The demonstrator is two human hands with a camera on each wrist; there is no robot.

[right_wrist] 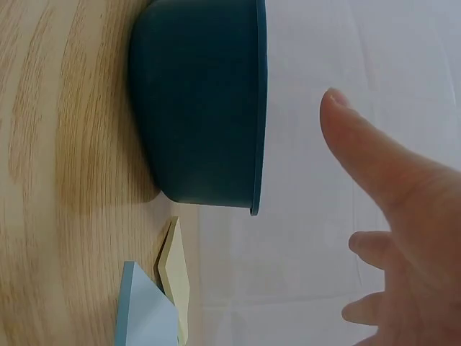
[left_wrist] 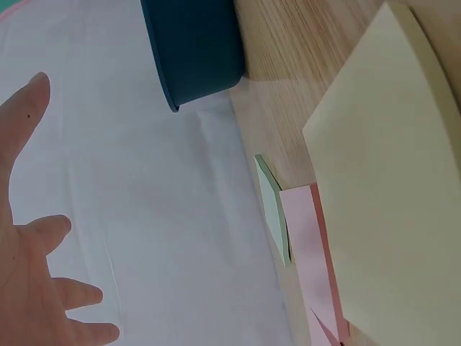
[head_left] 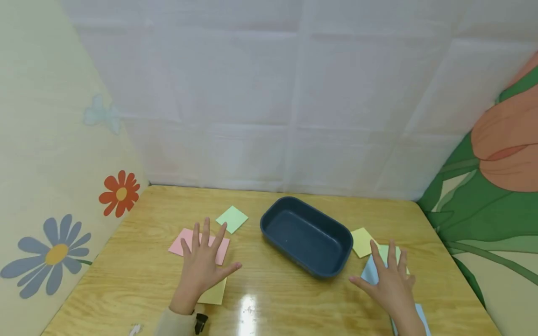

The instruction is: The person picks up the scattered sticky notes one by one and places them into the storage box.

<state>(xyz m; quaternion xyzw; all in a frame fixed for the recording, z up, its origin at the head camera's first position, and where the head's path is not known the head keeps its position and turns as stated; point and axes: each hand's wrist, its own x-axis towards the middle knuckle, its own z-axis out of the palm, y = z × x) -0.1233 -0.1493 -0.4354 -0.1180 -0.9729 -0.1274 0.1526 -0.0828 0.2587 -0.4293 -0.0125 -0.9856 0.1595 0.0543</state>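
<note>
My left hand [head_left: 202, 267] is spread wide above the table's left side, holding nothing. Beneath and around it lie a pink sticky note pad [head_left: 178, 246], a yellow pad [left_wrist: 389, 166] and a green pad [head_left: 232, 219]. On the other side my right hand [head_left: 391, 284] hovers with its fingers apart, and nothing is in it. Near that hand are a yellow pad [head_left: 361, 241], a blue pad [right_wrist: 148, 310] and a green pad [head_left: 395, 254], partly covered by the fingers in the head view. Another blue pad [head_left: 422, 317] shows beside the right wrist. Between the hands stands a dark blue rectangular bin [head_left: 304, 238].
The wooden table [head_left: 269, 298] ends at a white cloth [head_left: 252, 93] hung behind it. Flower-printed panels [head_left: 54, 163] flank the left and right sides. A small white object [head_left: 135, 329] lies at the table's front left.
</note>
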